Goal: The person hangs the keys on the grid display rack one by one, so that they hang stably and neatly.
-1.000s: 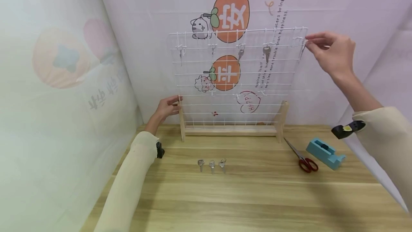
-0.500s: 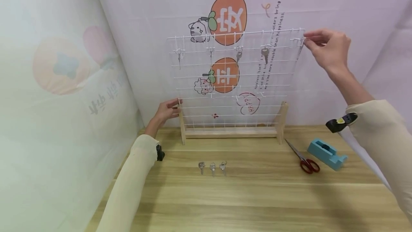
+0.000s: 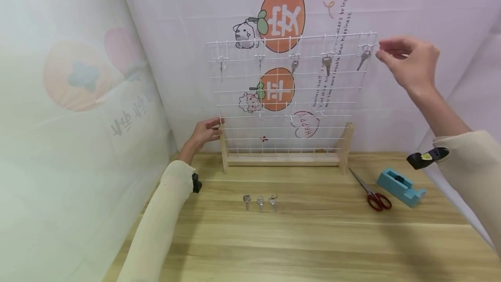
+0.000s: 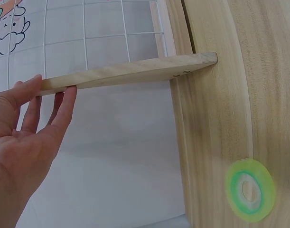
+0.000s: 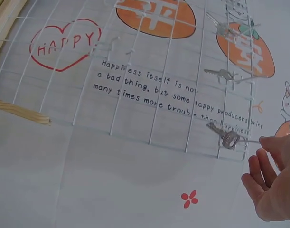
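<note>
Grip of my right hand (image 3: 411, 62) hangs open just right of the hooked key (image 3: 364, 59), blade slanting down-left; left hand (image 3: 203, 133) steadies the rack post (image 3: 223, 147), fingers straight.

Right hand beside a key hung at the edge of a white wire grid

The right hand (image 5: 273, 183) sits in the lower right corner, fingers (image 5: 256, 166) loosely extended and holding nothing, its fingertips just beside a silver key (image 5: 224, 135) that hangs from a hook near the outer edge of the wire grid (image 5: 135, 90). Two more keys (image 5: 220, 73) hang on hooks further along the same edge of the grid. A wooden post (image 5: 21, 112) of the grid's stand shows at the left edge. Behind the wires is a printed backdrop (image 5: 149, 95) with a red "HAPPY" heart, lines of black text, orange fruit shapes and a small red flower.
</note>
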Action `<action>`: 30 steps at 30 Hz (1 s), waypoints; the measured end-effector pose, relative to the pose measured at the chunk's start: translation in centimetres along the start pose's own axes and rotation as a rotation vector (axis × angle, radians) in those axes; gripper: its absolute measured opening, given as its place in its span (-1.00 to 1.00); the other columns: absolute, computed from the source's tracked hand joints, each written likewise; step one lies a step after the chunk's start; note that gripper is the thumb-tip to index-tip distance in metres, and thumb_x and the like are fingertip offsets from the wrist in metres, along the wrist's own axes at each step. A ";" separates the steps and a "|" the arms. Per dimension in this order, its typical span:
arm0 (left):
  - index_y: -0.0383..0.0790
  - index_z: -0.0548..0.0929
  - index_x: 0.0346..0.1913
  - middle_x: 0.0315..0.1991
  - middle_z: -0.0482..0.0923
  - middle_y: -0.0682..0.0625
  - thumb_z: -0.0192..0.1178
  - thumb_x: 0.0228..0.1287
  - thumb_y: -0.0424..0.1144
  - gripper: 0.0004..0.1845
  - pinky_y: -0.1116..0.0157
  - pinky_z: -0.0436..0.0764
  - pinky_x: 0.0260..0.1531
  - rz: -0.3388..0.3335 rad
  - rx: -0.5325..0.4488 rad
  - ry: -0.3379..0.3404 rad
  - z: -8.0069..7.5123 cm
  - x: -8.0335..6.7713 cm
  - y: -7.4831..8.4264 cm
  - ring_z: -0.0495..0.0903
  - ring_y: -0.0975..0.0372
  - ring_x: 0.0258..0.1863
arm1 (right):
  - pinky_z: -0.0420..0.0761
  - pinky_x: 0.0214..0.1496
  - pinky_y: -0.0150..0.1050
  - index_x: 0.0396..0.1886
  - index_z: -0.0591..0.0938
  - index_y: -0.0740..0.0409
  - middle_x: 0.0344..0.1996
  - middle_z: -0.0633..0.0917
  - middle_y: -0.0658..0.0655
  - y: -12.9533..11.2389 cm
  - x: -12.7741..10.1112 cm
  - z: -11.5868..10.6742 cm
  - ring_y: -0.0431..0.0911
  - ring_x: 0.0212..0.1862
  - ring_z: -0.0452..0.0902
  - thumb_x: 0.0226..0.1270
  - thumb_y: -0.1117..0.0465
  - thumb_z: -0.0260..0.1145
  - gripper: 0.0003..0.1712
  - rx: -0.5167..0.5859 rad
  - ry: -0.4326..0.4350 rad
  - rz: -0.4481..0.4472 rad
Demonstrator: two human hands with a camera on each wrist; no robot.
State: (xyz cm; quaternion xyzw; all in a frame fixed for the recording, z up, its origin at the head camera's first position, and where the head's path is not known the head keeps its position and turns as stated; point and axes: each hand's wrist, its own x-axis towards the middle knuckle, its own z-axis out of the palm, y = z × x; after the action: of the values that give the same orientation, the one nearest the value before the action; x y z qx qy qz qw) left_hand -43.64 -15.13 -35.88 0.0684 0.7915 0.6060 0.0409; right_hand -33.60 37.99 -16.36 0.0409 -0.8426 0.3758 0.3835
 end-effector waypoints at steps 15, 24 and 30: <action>-0.13 0.48 0.50 0.54 0.34 -0.07 0.13 0.51 -0.48 -0.45 0.03 0.58 0.32 -0.011 -0.007 -0.001 0.3 -0.1 -0.2 0.42 0.01 0.45 | 0.58 0.30 -0.39 0.16 0.73 0.23 0.06 0.76 0.31 -0.6 -7.4 4.2 -0.26 0.04 0.67 0.41 0.18 0.47 -0.61 0.037 -0.148 -0.176; -0.09 0.46 0.52 0.56 0.32 -0.04 0.11 0.53 -0.47 -0.44 0.06 0.60 0.31 -0.015 -0.013 0.002 0.2 -0.1 0.1 0.40 0.02 0.47 | 0.62 0.24 -0.40 0.10 0.75 0.26 -0.04 0.79 0.29 -0.7 -9.9 7.1 0.10 0.02 0.73 0.34 0.29 0.52 -0.64 0.086 -0.224 -0.241; -0.11 0.46 0.52 0.56 0.32 -0.05 0.11 0.54 -0.47 -0.45 0.07 0.59 0.31 -0.011 -0.007 -0.002 0.1 -0.1 0.2 0.40 0.01 0.47 | 0.65 0.20 -0.35 0.03 0.75 0.31 -0.11 0.81 0.27 -0.3 -11.4 9.4 0.13 -0.04 0.76 0.32 0.36 0.51 -0.70 0.089 -0.277 -0.258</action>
State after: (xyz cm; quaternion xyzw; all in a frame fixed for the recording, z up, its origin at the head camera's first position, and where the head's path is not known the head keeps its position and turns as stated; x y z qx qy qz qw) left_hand -43.49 -15.04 -35.75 0.0644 0.7897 0.6083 0.0455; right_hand -31.29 29.00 -27.92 0.2171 -0.8576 0.3513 0.3066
